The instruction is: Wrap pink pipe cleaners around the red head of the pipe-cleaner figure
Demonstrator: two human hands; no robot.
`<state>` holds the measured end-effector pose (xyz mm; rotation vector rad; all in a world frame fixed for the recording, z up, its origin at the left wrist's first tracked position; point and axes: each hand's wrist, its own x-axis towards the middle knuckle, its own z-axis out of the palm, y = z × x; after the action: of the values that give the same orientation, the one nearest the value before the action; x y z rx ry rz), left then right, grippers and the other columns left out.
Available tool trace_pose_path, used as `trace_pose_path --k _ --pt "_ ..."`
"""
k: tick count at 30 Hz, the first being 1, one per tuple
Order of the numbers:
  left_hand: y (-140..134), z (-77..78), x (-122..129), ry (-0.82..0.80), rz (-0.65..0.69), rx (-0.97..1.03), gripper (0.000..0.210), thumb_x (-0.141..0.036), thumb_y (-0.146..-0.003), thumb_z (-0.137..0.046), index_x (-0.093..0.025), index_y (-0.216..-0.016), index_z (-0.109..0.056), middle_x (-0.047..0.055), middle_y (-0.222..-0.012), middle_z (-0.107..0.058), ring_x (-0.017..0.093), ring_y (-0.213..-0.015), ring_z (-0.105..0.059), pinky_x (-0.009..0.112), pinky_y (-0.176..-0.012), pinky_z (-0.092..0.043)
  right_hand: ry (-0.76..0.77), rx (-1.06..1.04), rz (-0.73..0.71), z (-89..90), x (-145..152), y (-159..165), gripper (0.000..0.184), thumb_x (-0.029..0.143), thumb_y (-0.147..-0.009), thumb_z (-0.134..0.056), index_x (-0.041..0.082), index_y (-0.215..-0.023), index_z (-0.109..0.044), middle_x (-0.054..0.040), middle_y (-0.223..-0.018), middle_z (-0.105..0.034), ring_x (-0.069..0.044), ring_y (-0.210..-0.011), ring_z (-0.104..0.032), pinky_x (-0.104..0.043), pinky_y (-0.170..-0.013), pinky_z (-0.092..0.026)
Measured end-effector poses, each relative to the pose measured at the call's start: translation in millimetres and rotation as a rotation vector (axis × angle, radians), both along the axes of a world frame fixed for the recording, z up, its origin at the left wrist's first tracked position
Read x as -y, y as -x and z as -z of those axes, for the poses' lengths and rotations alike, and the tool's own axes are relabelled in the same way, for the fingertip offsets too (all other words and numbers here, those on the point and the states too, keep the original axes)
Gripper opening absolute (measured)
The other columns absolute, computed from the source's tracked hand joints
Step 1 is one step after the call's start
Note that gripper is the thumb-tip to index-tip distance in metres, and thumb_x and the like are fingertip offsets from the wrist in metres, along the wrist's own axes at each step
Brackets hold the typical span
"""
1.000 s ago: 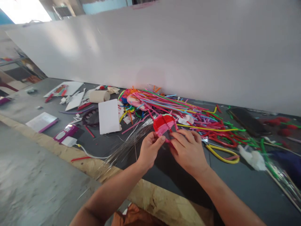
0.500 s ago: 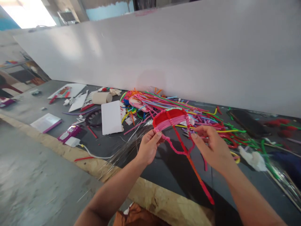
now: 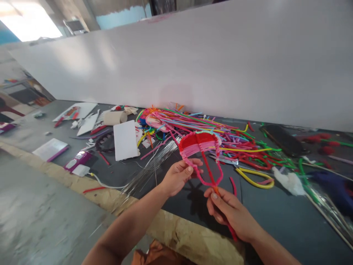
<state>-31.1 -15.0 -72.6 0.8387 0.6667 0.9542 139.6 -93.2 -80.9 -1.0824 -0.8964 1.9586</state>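
A fuzzy pipe-cleaner shape (image 3: 200, 144) is held up over the table. Its top is filled with red and pink bands, and a pink twisted outline narrows downward to a red and orange stem. My left hand (image 3: 180, 176) pinches the left side of the pink outline between thumb and fingers. Lower down, my right hand (image 3: 230, 209) is closed round the stem just below where the outline meets it; the stem's red end sticks out beneath. Behind the shape, a metal pair of scissors or similar tool (image 3: 226, 160) lies partly hidden.
Loose pipe cleaners (image 3: 190, 123) in many colours are heaped along the white board (image 3: 220, 66). Thin wires (image 3: 154, 165) lie left of my hands, beyond them a white card (image 3: 125, 140) and a purple device (image 3: 79, 161). A black phone (image 3: 282, 140) rests at right.
My right hand has moved down from the shape's right side to its stem and closed round it. My left hand keeps its pinch on the left outline. The shape now stands more upright.
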Motion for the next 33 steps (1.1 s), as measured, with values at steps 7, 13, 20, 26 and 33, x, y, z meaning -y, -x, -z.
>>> trace_pose_path --k 7,13,20,26,33 --pt "-4 4.4 0 0.058 -0.031 -0.080 0.027 -0.038 -0.066 -0.076 -0.013 -0.077 -0.070 0.009 -0.078 -0.070 0.015 -0.069 -0.062 0.028 -0.071 -0.048 -0.026 0.027 0.020 5.7 2 -2 0.037 0.056 -0.082 -0.053 0.019 -0.091 -0.050 0.0044 -0.060 -0.053 -0.004 -0.041 -0.033 -0.019 -0.040 -0.018" --pt "-4 5.3 1 0.045 -0.029 -0.034 0.029 -0.030 -0.069 -0.075 -0.018 -0.095 -0.069 0.007 -0.090 -0.070 0.014 -0.074 -0.063 0.027 -0.072 -0.047 -0.017 0.026 0.018 7.2 1 -3 0.039 0.057 -0.083 -0.051 0.019 -0.092 -0.047 0.0046 -0.060 -0.053 -0.004 -0.040 -0.032 -0.019 -0.040 -0.018" --pt "-4 8.4 0 0.005 -0.078 -0.120 0.018 -0.030 -0.070 -0.074 -0.014 -0.078 -0.071 0.005 -0.078 -0.069 0.010 -0.066 -0.059 0.022 -0.065 -0.044 -0.081 0.114 0.017 6.1 2 1 0.041 0.058 -0.084 -0.047 0.018 -0.092 -0.048 0.0042 -0.061 -0.052 -0.005 -0.041 -0.033 -0.020 -0.041 -0.021" --pt "-4 8.2 -1 0.132 -0.094 -0.130 0.027 -0.034 -0.061 -0.079 -0.011 -0.071 -0.069 0.005 -0.066 -0.066 0.010 -0.056 -0.057 0.023 -0.059 -0.046 -0.207 0.274 0.021 14.7 4 1 0.041 0.056 -0.087 -0.040 0.017 -0.098 -0.049 0.0032 -0.063 -0.052 -0.006 -0.045 -0.037 -0.021 -0.044 -0.027" --pt "-1 7.6 -3 0.169 -0.072 -0.175 0.026 -0.032 -0.061 -0.079 -0.010 -0.063 -0.066 0.003 -0.057 -0.063 0.009 -0.049 -0.056 0.021 -0.052 -0.045 -0.334 0.445 0.041 23.5 7 0 0.037 0.049 -0.091 -0.036 0.018 -0.103 -0.052 0.0023 -0.064 -0.053 -0.008 -0.046 -0.041 -0.021 -0.044 -0.032"
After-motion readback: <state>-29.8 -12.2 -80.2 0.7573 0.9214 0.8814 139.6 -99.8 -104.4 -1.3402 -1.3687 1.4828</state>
